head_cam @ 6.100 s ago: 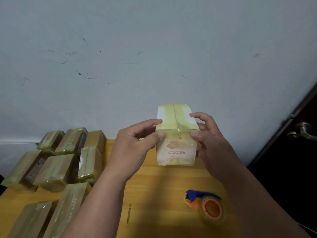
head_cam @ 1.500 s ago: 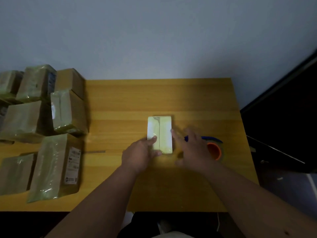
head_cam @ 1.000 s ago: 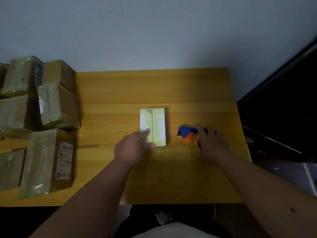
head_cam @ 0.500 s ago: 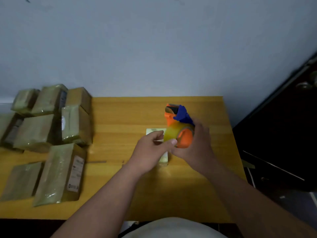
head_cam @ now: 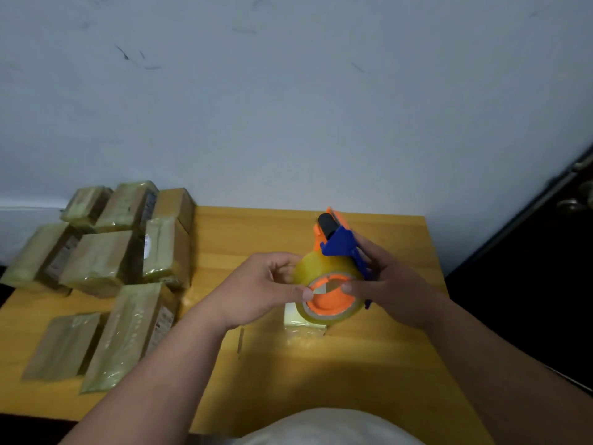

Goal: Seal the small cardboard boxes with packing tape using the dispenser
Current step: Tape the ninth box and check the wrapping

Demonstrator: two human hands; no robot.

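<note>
A: What is the person doing nearest the camera?

B: Both hands are working the tape dispenser in the air above the tabletop. The right hand is gripping its blue frame from three o'clock, thumb lying on the orange hub. The left hand is coming in from nine o'clock, its fingers curled and pinching at the roll's edge, probably hunting for the loose tape end.

A: And the box being sealed?

B: The small pale box is sitting on the tabletop directly beneath the roll, mostly hidden by it. It looks light and thin-walled, so it is likely to slide or dent; holding it flat by its long sides seems wise.

A: How will the dispenser handle?

B: It looks rigid and light; the tape itself is glossy, clingy, quick to fold on itself. The handle is the safest hold.

A: Farther out?

B: At ten o'clock, taped parcels are crowding the tabletop's far left by the wall.
</note>
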